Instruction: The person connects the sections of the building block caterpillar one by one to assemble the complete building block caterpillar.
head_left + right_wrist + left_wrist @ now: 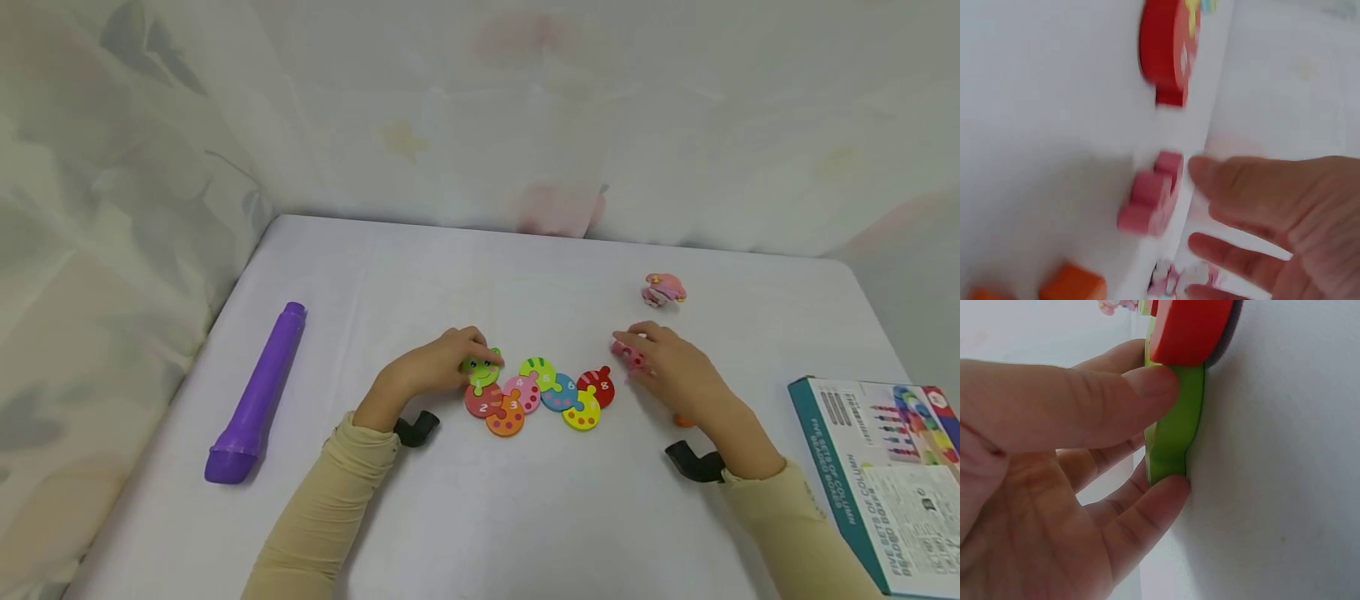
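My left hand [438,362] pinches the green caterpillar-head puzzle piece [1175,425] between thumb and fingers, at the left end of a joined chain of numbered round pieces. The chain runs from a red piece [483,402] through orange, pink, green, blue and yellow to a dark red piece [597,387]. My right hand [678,371] is over a spotted pink puzzle piece [628,357], just right of the chain. In the right wrist view the fingers are spread and the pink piece [1147,200] lies on the table, apart from the thumb. An orange piece [682,420] is partly hidden under the right wrist.
A purple microphone-shaped toy [258,392] lies at the left of the white table [480,533]. Behind the right hand sits a small pink toy figure [664,289]. A teal and white box [877,483] lies at the right edge. Patterned cloth [465,108] hangs behind.
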Motion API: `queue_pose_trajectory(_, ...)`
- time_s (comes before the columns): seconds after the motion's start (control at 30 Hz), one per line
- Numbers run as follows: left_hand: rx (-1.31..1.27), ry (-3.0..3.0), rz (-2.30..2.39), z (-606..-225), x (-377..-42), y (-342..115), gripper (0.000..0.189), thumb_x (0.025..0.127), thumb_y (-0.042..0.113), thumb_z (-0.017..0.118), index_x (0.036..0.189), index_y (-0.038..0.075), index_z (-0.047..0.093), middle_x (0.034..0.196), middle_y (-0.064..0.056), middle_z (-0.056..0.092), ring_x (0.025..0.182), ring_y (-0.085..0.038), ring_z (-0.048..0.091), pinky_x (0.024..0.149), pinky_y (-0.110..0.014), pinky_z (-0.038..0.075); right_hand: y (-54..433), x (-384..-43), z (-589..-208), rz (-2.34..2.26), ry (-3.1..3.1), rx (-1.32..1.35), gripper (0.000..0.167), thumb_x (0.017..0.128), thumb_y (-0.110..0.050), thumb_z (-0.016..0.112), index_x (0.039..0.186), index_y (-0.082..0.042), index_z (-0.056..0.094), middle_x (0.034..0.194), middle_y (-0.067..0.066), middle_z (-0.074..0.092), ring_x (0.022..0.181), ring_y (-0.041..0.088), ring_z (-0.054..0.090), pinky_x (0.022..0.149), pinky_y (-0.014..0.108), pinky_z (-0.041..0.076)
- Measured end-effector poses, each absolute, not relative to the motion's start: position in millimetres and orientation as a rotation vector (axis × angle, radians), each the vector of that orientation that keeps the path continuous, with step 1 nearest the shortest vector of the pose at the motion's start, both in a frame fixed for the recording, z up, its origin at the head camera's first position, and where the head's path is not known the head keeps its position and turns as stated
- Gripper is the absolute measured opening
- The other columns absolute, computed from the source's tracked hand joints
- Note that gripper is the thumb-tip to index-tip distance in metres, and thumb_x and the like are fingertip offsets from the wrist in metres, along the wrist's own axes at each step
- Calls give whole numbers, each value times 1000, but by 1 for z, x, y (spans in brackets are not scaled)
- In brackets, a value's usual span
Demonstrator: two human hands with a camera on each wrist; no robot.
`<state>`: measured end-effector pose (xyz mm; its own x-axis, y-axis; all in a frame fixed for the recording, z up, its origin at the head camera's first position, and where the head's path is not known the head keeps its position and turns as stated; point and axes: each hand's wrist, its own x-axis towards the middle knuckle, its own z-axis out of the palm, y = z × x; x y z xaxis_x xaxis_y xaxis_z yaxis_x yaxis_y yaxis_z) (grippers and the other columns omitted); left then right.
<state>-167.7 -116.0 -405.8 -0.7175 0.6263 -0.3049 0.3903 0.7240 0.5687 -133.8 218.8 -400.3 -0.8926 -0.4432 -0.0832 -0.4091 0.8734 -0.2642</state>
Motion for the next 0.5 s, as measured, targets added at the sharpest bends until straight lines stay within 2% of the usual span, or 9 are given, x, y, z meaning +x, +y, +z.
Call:
queue_pose_trajectory(0.17,780,2447,648,-407,-168,-117,44,84,-2,58,119,23,64,114,-1,50,104,-19,42,77,-27,42,226,-144,-404,-332,2834,-631,55,80,-3,68,132,-14,51,128,18,46,115,37,44,79,52,48)
queue_pose_trajectory(0.5,799,2443,663,-407,-168,-117,44,83,-3,57,119,22,65,115,-2,50,104,-20,42,76,-27,42,224,-150,-414,-393,2862,-676,46,81,-10,69,126,-11,56,115,14,52,102,29,51,78,44,50)
